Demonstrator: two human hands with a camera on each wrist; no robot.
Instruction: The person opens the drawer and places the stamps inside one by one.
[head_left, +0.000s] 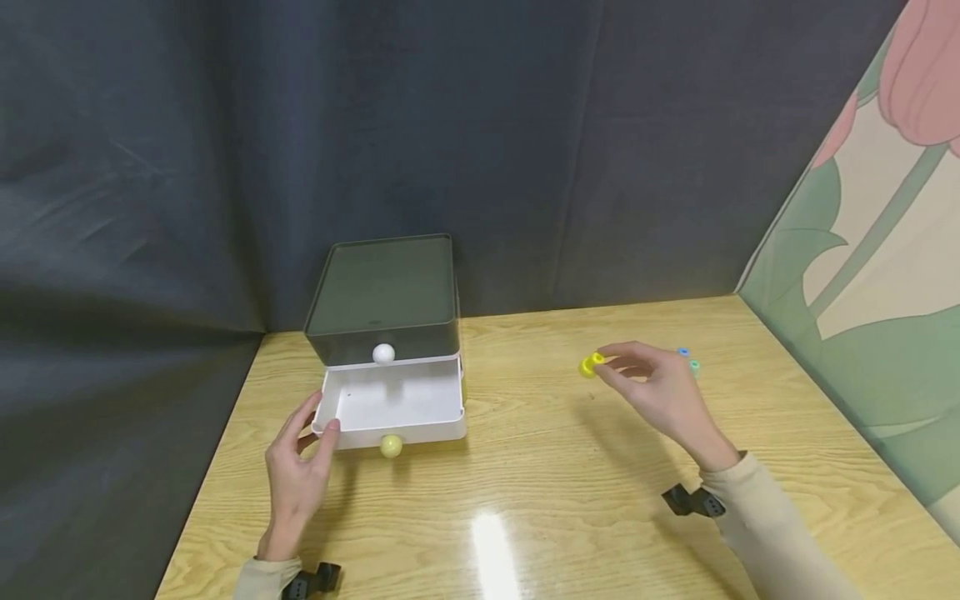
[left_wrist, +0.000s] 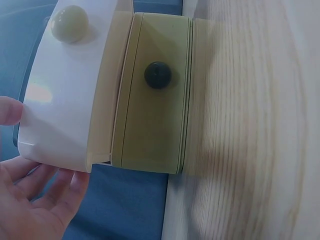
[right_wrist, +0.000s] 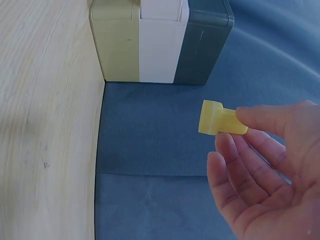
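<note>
A white drawer (head_left: 401, 402) with a pale yellow knob (head_left: 391, 446) stands pulled out of a small desktop drawer unit (head_left: 382, 287), and its inside is bare. My left hand (head_left: 296, 479) grips this drawer's left front corner, thumb (left_wrist: 9, 111) at the upper edge and fingers (left_wrist: 55, 192) along the side. Above the table to the right, my right hand (head_left: 660, 392) pinches a small yellow toy stamp (right_wrist: 220, 119) by its narrower end. The stamp's wide end points away from the fingertips, toward the drawer unit.
Below the white drawer is a closed yellow-green drawer (left_wrist: 155, 120) with a dark knob (left_wrist: 158, 75). The dark top drawer has a white knob (head_left: 383, 354). Small blue (head_left: 683, 352) and green (head_left: 694, 365) pieces lie behind my right hand. A dark curtain (head_left: 525, 167) hangs along the table's back.
</note>
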